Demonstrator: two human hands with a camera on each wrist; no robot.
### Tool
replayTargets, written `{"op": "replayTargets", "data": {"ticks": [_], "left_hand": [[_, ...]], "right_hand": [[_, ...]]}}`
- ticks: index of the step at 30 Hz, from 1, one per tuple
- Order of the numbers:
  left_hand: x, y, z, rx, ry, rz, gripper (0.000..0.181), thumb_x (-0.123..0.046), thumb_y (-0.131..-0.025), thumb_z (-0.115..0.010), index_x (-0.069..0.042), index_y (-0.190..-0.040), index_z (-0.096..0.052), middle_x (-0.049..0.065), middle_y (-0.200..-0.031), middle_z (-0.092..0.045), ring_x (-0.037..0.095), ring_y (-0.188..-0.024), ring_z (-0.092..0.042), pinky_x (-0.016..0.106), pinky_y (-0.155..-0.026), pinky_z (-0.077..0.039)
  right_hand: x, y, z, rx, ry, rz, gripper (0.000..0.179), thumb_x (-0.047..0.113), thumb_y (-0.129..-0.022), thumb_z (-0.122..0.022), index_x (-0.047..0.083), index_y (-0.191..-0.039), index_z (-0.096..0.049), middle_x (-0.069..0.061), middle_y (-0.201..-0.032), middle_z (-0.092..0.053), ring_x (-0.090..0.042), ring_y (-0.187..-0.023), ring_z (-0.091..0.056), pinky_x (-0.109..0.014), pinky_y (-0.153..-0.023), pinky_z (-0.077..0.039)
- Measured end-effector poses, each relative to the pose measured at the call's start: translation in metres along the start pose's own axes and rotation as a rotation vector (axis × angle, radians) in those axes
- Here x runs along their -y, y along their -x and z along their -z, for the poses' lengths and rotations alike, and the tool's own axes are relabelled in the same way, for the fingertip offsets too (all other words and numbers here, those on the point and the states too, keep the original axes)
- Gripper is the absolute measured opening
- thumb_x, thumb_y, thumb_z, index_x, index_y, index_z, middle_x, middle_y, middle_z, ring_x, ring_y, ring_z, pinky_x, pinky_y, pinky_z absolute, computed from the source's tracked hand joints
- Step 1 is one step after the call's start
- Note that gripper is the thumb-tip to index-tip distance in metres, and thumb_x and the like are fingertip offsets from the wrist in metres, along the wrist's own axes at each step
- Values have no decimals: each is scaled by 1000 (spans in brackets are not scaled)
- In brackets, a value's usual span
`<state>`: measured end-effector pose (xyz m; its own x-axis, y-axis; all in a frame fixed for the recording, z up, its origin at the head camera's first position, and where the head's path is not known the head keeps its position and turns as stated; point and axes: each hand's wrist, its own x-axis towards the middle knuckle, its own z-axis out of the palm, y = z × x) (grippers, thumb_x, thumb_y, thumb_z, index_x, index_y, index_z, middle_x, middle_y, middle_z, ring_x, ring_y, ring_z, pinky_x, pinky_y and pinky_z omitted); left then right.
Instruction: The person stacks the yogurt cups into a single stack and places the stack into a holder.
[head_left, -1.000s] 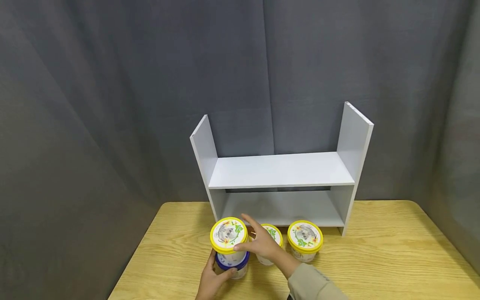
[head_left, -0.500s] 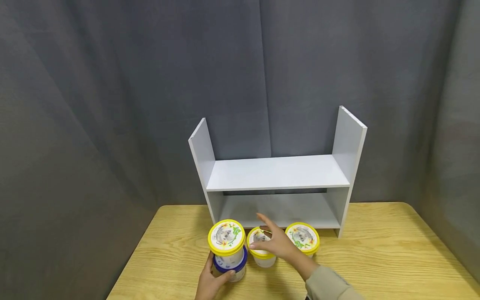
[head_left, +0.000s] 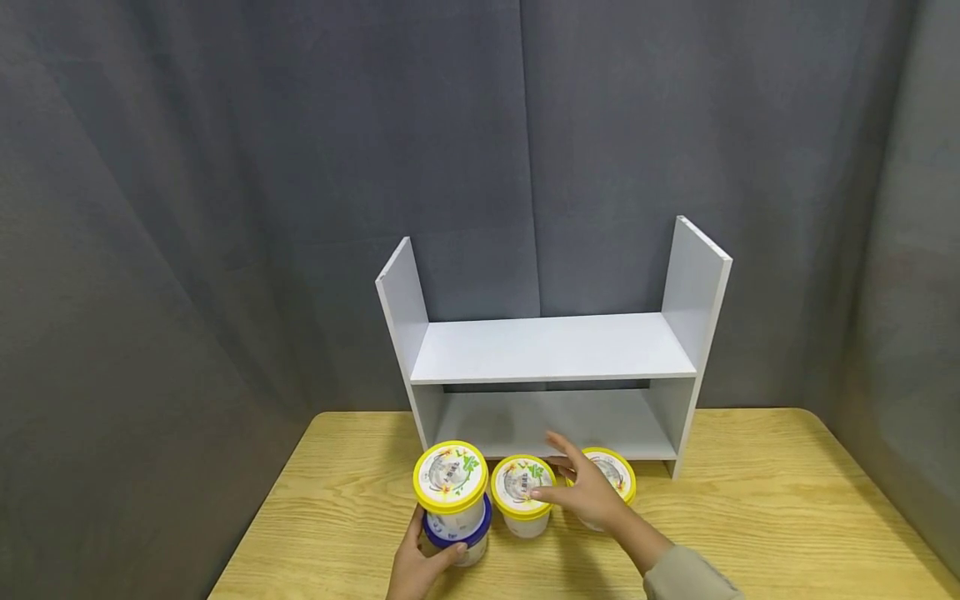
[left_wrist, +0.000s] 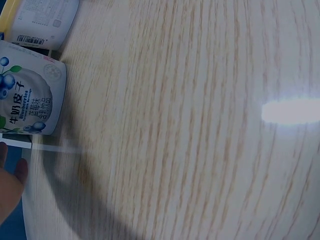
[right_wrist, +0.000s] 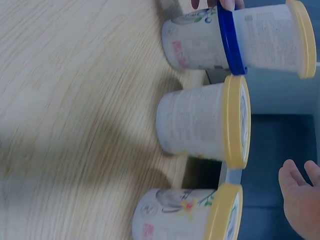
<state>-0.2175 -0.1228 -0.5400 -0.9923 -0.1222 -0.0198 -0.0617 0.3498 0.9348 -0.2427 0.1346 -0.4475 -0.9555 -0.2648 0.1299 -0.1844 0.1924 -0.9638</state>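
Observation:
My left hand (head_left: 420,562) grips a blue-lidded tub (head_left: 476,550) low on its sides, thumb in front. Blueberries are printed on that tub in the left wrist view (left_wrist: 30,95). On its lid stands a yellow-lidded tub (head_left: 450,475), forming an upright stack of two. To the right, a second yellow-lidded tub (head_left: 517,483) sits on the table, and a third yellow-lidded tub (head_left: 613,468) stands beyond it. Spread fingers of my right hand (head_left: 588,492) hover by these two, partly hiding the third. In the right wrist view that hand (right_wrist: 305,205) holds nothing.
A white two-level shelf (head_left: 551,348) stands behind the tubs, with tall side panels. The wooden table (head_left: 750,492) has rounded back corners. Grey curtains (head_left: 300,208) enclose the back and sides.
My right hand has left the upper tub of the stack and moved right, past the middle tub toward the third. My left hand stays on the blue-lidded tub.

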Motion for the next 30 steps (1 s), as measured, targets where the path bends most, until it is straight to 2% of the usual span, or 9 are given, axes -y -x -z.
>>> {"op": "replayTargets", "data": {"ticks": [6,11,15,18,23,26,30], "left_hand": [[4,-1,-2,-30,-29,-13,100,-43,-59,-75,-7,-136,-23,27,-127,-35,49,-109,-34,61,-87,-30],[25,-12,-8,-28,-55,-8,100,-45,-61,-73,-11,-138,-19,26,-128,-34,50,-110,-32,61,-86,-30],[42,-22,-11,-14,-46,55,106,-51,-54,-74,-15,-138,-19,20,-133,-32,44,-116,-29,58,-91,-28],[36,-19,-10,4,-35,77,108,-52,-53,-73,-14,-138,-18,19,-134,-30,42,-119,-27,57,-94,-25],[8,-4,-3,-7,-28,-5,100,-41,-61,-75,-6,-137,-20,27,-130,-31,49,-113,-30,60,-89,-28],[5,-2,-1,2,-10,5,100,-39,-60,-75,-6,-136,-21,24,-131,-31,46,-114,-31,59,-91,-28],[37,-20,-7,7,-10,38,105,-48,-54,-75,-12,-137,-22,16,-134,-32,40,-117,-31,56,-93,-27]], "right_hand": [[-5,5,13,-48,80,-19,79,19,-71,-71,8,-134,-25,-15,-136,-27,-36,-117,-33,-52,-97,-25],[-10,10,23,-83,110,-56,80,21,-70,-71,7,-134,-25,-18,-135,-27,-40,-117,-31,-55,-94,-28],[-16,14,32,-107,142,-86,81,24,-70,-72,8,-134,-24,-20,-134,-27,-41,-117,-31,-56,-92,-29],[-22,15,39,-115,163,-95,81,24,-71,-71,7,-134,-23,-21,-134,-26,-42,-117,-30,-57,-92,-28],[-32,16,45,-151,194,-84,81,26,-71,-70,4,-133,-23,-22,-134,-27,-42,-117,-30,-56,-92,-30],[-39,17,48,-180,218,-69,82,28,-71,-70,2,-132,-24,-23,-132,-28,-41,-117,-30,-54,-94,-28],[-43,20,52,-185,206,-96,83,24,-71,-71,-2,-133,-21,-26,-133,-25,-41,-120,-25,-50,-98,-23]]}}
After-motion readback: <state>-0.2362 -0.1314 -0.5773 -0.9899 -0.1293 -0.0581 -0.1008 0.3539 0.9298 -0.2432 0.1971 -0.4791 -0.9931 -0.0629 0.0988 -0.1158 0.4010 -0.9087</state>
